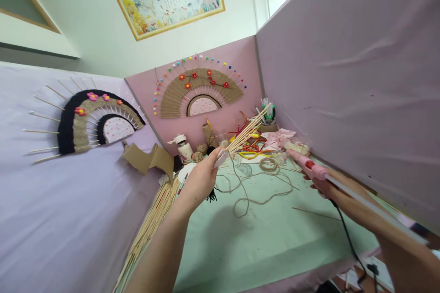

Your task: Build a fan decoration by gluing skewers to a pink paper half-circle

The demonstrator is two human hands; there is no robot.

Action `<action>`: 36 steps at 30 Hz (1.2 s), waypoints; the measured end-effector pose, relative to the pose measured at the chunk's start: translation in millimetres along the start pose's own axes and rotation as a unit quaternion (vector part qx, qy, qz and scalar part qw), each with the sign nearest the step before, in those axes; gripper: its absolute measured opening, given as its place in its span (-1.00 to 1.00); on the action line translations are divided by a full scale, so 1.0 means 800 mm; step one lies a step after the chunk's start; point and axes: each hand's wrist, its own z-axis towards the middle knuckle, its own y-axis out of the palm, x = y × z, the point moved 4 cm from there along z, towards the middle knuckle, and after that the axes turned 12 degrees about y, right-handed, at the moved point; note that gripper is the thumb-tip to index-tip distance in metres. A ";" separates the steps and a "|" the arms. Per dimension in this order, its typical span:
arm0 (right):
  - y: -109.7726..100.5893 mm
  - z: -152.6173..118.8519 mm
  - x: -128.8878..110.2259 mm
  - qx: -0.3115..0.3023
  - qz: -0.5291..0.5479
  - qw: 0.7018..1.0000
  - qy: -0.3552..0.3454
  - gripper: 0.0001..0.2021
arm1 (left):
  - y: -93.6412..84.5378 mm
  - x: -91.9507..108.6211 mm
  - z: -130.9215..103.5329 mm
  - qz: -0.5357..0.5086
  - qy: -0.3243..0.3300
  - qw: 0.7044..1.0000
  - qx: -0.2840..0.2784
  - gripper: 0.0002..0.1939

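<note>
My left hand is closed around the lower end of a spread bundle of thin wooden sticks, held above the table and pointing up to the right. A pale piece is at the base of the sticks, partly hidden by my fingers. A strand of twine runs from the bundle down to loose loops on the table. On the right, my right hand grips a pink hot glue gun, its nozzle toward the table's back right. A long clear glue stick juts from its rear, and a black cord hangs below.
A green cloth covers the table. Many long sticks lie along its left edge. At the back are a bottle, coiled twine, a protractor and colourful pipe cleaners. Two fan decorations hang on the partitions.
</note>
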 end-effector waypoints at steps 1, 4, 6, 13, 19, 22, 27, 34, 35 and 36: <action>0.009 -0.008 -0.008 -0.009 0.062 0.998 0.018 -0.50 | 0.002 0.000 0.000 -0.001 -0.002 1.000 -0.002 -0.40; 0.041 -0.033 -0.032 -0.037 0.209 0.977 0.015 -0.50 | 0.007 0.001 0.000 -0.008 -0.014 1.000 -0.013 -0.36; 0.062 -0.049 -0.050 -0.048 0.251 0.966 -0.026 -0.52 | 0.008 0.003 -0.001 -0.016 -0.017 1.000 -0.018 -0.35; 0.102 -0.076 -0.075 -0.057 0.256 0.961 -0.085 -0.56 | 0.008 0.015 -0.006 -0.044 -0.003 0.999 -0.032 -0.33; 0.105 -0.075 -0.068 -0.054 0.214 0.971 -0.088 -0.56 | 0.011 0.028 -0.009 -0.067 0.011 0.997 -0.030 -0.33; 0.105 -0.075 -0.067 -0.045 0.198 0.975 -0.092 -0.56 | 0.013 0.030 -0.010 -0.084 0.006 0.996 -0.038 -0.33; 0.107 -0.074 -0.060 -0.034 0.195 0.975 -0.101 -0.60 | 0.015 0.029 -0.010 -0.086 -0.002 0.995 -0.048 -0.37; 0.110 -0.072 -0.057 -0.034 0.200 0.974 -0.098 -0.59 | 0.022 0.028 -0.013 -0.069 0.007 0.996 -0.053 -0.34; 0.109 -0.072 -0.058 -0.034 0.197 0.975 -0.096 -0.58 | 0.023 0.028 -0.014 -0.064 0.006 0.997 -0.052 -0.35; 0.108 -0.073 -0.059 -0.033 0.196 0.975 -0.095 -0.58 | 0.023 0.027 -0.014 -0.058 0.004 0.997 -0.050 -0.35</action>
